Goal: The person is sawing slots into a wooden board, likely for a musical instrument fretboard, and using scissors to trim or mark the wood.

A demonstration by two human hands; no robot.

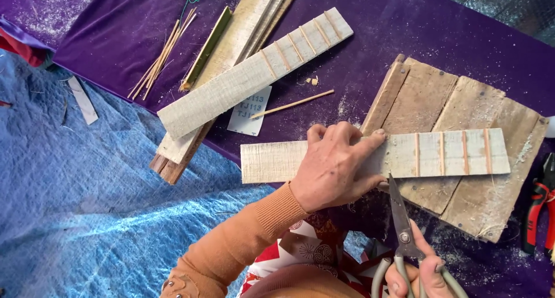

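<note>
Left hand (335, 165) presses flat on the pale wooden slat (376, 155), long axis left-right. Right hand (417, 275) grips scissors (402, 217), blades pointing up at the slat's near edge beside the left fingers.

You have one small white rectangular paper label (250, 111) with dark print, lying on the purple cloth (370, 55), far centre-left.

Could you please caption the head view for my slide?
Left hand presses a pale slat on boards; right hand holds scissors.
</note>
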